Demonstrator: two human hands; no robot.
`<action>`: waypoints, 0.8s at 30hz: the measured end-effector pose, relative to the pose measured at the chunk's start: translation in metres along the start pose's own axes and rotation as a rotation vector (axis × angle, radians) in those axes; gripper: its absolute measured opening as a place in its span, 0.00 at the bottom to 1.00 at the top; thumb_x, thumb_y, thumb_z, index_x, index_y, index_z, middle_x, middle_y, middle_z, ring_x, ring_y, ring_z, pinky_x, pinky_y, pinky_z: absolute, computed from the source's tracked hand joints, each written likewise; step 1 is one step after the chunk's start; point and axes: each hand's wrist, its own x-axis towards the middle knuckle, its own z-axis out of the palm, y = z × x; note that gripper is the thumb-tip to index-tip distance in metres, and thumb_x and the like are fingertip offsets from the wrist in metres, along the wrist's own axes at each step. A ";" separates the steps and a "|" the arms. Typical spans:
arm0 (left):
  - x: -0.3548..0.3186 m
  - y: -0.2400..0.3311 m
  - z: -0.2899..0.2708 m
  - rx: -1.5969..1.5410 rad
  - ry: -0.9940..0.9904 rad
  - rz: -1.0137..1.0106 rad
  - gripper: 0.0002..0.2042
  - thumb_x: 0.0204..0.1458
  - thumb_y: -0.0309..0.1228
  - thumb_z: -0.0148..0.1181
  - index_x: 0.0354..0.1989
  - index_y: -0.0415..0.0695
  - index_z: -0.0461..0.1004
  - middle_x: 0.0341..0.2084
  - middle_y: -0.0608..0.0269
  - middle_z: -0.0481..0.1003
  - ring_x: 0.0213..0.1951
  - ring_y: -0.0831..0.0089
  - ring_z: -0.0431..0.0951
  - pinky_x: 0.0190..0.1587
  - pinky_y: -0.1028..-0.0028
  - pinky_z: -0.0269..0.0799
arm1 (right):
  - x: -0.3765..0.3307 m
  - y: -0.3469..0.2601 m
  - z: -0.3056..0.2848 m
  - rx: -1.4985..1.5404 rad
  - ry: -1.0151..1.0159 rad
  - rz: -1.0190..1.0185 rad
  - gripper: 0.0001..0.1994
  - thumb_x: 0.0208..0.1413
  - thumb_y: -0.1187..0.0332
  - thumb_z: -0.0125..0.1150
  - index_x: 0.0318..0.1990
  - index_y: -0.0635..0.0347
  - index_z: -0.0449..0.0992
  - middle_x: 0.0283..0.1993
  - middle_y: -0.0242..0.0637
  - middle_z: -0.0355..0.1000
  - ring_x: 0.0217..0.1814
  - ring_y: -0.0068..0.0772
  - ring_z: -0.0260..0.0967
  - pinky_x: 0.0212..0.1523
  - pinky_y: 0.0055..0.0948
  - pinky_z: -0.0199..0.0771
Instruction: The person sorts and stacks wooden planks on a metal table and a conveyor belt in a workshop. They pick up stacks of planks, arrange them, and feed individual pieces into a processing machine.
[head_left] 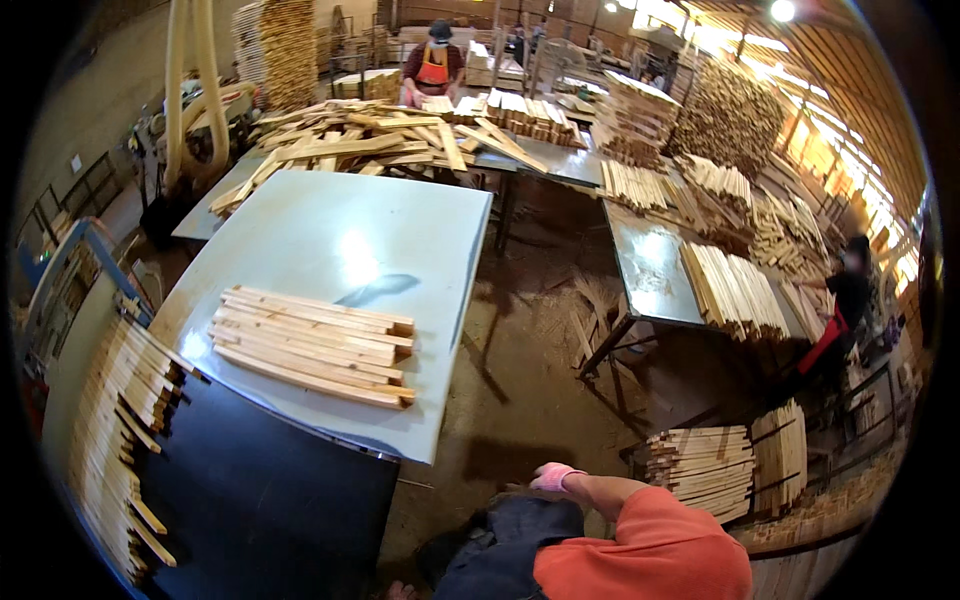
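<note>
My right hand (555, 477), in a pink glove, is in front of my dark apron (525, 540) at the lower middle. Its arm comes in from the lower right in an orange sleeve. Only the back of the glove shows; its fingers are too small and turned away to read, and I see nothing held. At the bottom edge a small patch of what looks like my left hand (401, 591) shows, its fingers cut off. Nearest on the left is a pale-topped table (400, 230) bearing a row of wooden strips (310, 345) laid side by side.
Beside the table, a black surface (285, 500) adjoins more wooden strips (110, 440). Stacked strips (700, 465) stand at my right. Loose boards (350, 140) are heaped beyond the table. One person (434, 68) works at the back, another (850, 300) at the far right by a metal-topped table (650, 265).
</note>
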 end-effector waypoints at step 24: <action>0.015 0.250 0.262 0.578 -0.226 0.203 0.17 0.63 0.42 0.58 0.53 0.45 0.79 0.47 0.47 0.81 0.49 0.51 0.81 0.52 0.58 0.76 | 0.048 0.358 -0.018 0.669 0.269 0.135 0.28 0.56 0.48 0.64 0.59 0.57 0.82 0.60 0.48 0.80 0.64 0.50 0.76 0.64 0.45 0.74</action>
